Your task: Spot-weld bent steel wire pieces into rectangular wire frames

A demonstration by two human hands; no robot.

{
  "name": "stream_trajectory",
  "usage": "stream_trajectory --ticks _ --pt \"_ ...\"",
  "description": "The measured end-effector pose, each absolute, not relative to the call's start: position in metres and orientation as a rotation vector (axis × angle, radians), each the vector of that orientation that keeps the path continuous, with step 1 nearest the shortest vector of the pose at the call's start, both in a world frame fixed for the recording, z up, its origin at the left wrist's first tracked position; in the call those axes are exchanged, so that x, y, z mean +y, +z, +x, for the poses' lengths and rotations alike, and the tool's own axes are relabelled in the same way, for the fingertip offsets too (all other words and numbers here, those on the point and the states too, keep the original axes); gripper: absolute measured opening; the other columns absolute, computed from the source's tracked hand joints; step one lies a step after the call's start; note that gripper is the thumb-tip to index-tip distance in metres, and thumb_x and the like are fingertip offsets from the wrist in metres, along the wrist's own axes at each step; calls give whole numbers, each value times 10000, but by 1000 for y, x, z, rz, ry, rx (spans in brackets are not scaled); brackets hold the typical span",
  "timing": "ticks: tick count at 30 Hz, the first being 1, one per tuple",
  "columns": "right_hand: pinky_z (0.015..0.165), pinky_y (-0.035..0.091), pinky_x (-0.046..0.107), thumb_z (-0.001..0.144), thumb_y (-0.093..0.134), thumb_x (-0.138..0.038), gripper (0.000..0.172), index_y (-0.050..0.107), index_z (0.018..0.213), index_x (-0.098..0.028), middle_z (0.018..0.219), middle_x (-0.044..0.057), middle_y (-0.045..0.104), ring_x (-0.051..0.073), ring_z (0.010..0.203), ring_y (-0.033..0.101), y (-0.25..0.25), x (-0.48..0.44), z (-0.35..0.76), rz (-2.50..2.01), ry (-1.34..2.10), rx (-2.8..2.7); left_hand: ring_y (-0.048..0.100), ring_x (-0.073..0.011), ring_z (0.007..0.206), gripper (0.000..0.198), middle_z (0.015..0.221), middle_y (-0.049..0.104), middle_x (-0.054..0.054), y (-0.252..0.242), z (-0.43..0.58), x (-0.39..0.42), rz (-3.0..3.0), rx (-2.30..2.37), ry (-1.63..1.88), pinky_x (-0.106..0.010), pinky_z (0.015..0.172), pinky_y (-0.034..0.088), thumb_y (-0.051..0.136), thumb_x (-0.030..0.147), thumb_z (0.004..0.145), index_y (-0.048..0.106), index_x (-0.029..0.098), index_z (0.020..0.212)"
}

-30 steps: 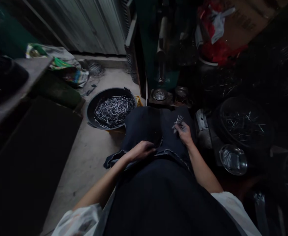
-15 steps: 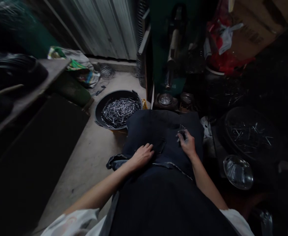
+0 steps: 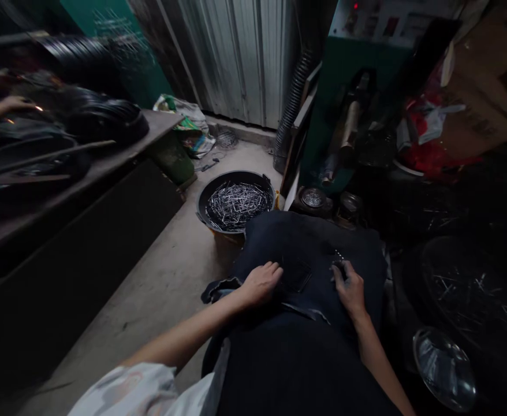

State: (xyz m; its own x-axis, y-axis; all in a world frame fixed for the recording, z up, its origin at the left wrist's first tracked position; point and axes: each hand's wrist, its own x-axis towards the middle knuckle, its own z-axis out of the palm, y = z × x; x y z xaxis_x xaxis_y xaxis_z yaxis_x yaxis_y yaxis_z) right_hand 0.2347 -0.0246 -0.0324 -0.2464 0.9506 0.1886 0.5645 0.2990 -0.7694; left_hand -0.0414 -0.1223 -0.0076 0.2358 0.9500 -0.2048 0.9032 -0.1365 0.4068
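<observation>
My left hand [image 3: 262, 283] rests above the dark cloth [image 3: 279, 231] over my lap, its fingers curled together beside a stitched pocket outline. Whatever those fingers may hold is hidden. To the right, my right hand [image 3: 350, 288] is closed in a pinch, with darkened fingertips. A small bunch of thin metal pieces [image 3: 339, 255] pokes out from its fingers, showing as a row of bright dots. Beyond my knees, a black tub [image 3: 200, 203] on the floor holds a heap of bent metal wire pieces [image 3: 238, 202].
A green machine [image 3: 372, 63] stands ahead, with a small dish of metal bits [image 3: 313, 198] at its foot. At right are a shiny metal bowl [image 3: 444, 367] and scattered wire pieces [image 3: 478, 289]. Another person's hand [image 3: 17, 104] works near sparks over the left bench [image 3: 158, 124].
The view has swung left, bringing the other person's hands and sparks into sight. My two hands keep nearly the same pose over the cloth.
</observation>
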Motion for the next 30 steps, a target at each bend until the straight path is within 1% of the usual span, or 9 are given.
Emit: stream_trajectory --ticks 4,7,10,15,17,20,22,26,30 --pt "612 499 268 943 587 -494 279 643 970 -222 723 13 685 178 590 647 -22 -36 235 -1370 804 -1839 593 -188 798 210 881 638 -39 13 -45 -115 1656 1802 736 -292 751 468 375 339 1028 529 202 1071" --pt "620 499 266 954 574 -490 287 643 946 -212 709 12 669 173 604 630 -15 -38 233 -1327 907 -1759 631 -177 854 222 927 684 -35 7 -51 -112 1439 1731 975 -274 794 482 428 375 1003 560 203 1053" --pt "612 493 272 961 568 -492 283 633 937 -218 687 9 659 180 601 627 -12 -31 235 -1338 912 -1771 664 -206 969 225 1050 724 -76 -16 -53 -120 1418 1693 907 -304 878 495 474 337 966 604 193 1081" --pt "657 504 294 987 529 -477 255 600 961 -233 750 31 690 210 658 674 -10 -12 257 -1417 720 -1891 670 -243 987 255 1055 713 -128 -44 -50 -144 1586 1933 600 -339 871 505 397 301 978 622 204 1048" --pt "687 513 309 991 511 -460 245 601 988 -232 803 55 704 224 693 689 -10 -6 270 -1429 620 -1927 665 -252 958 246 1017 703 -128 -40 -55 -148 1652 2032 398 -340 830 498 387 306 974 615 213 963" --pt "675 514 315 977 508 -441 232 612 974 -233 827 70 713 239 713 701 -15 -1 288 -1455 546 -1964 655 -228 798 187 873 689 -83 -24 -70 -143 1627 1975 240 -316 735 475 416 305 946 575 225 891" --pt "662 513 306 975 511 -429 219 611 967 -235 827 62 719 232 704 706 -19 -1 294 -1490 606 -1954 639 -210 746 162 827 680 -47 -11 -81 -129 1546 1879 375 -299 712 469 457 350 926 567 232 926" --pt "635 505 276 976 550 -446 224 589 1022 -230 702 11 683 196 627 683 -19 1 294 -1571 794 -1765 624 -207 818 302 890 677 -33 14 -79 -76 1288 1762 854 -286 722 484 573 506 862 581 215 944" --pt "588 502 247 942 622 -481 272 560 932 -217 732 8 684 148 571 634 -12 18 285 -1475 1011 -1514 501 -136 613 378 680 547 30 27 -46 -4 1030 1615 1054 -225 545 391 657 551 791 539 195 839"
